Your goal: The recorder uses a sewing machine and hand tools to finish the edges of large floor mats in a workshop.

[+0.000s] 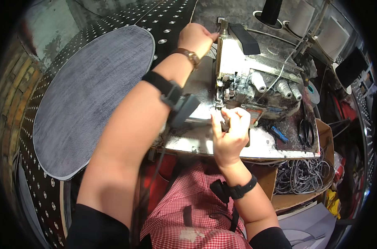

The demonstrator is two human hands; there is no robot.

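Observation:
An overlock sewing machine (275,62) stands before me under a bright light. Stretched out to its far left corner, my left hand (196,39) is closed, its fingertips against the metal post (224,27) at the top. Whatever they pinch there is hidden. My right hand (232,130) is at the front of the machine, just below the needle area. Its fingers are curled together around a small greyish part that I cannot make out. To the left lies a large oval grey mat (93,99) with a pale bound edge, apart from both hands.
The mat rests on a black table (171,18) studded with metal rings. Right of the machine are black-handled scissors (307,132), a blue-handled tool (279,134) and thread cones (334,39). Below, a cardboard box (327,143) holds tangled grey strips (302,176).

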